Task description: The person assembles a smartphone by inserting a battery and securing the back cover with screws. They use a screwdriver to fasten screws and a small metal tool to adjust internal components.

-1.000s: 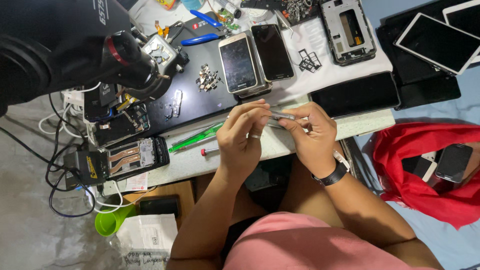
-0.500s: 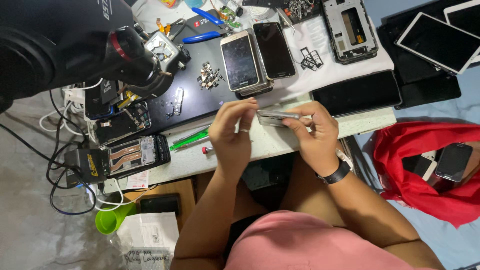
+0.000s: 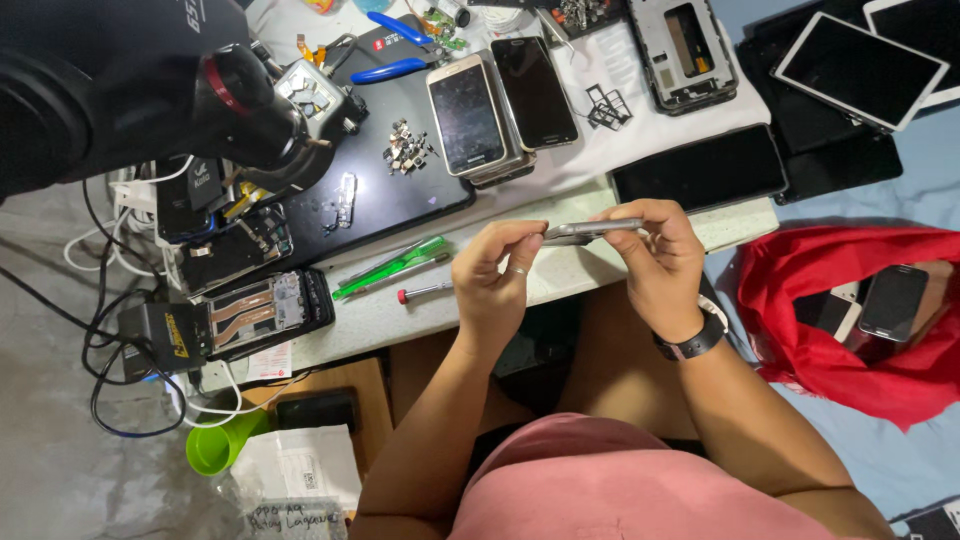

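Note:
Both of my hands hold a thin grey phone (image 3: 590,231) edge-on above the front edge of the white workbench (image 3: 480,285). My left hand (image 3: 497,275) pinches its left end with thumb and fingers; a ring is on one finger. My right hand (image 3: 655,262), with a black watch on the wrist, grips the phone's right end and top edge. A green-handled screwdriver (image 3: 392,266) and a small red-tipped screwdriver (image 3: 424,292) lie on the bench just left of my left hand.
Two phones (image 3: 500,98) lie face up behind my hands beside a black mat (image 3: 400,190) with small metal parts. A dark phone (image 3: 700,167), tablets (image 3: 860,70) and a red cloth (image 3: 830,300) holding phones are at the right. An opened phone (image 3: 265,310), cables and a microscope (image 3: 150,90) are at the left.
My hands and the phone have drifted slightly right and lower over the bench edge. My left fingers have shifted their pinch on the phone's left end.

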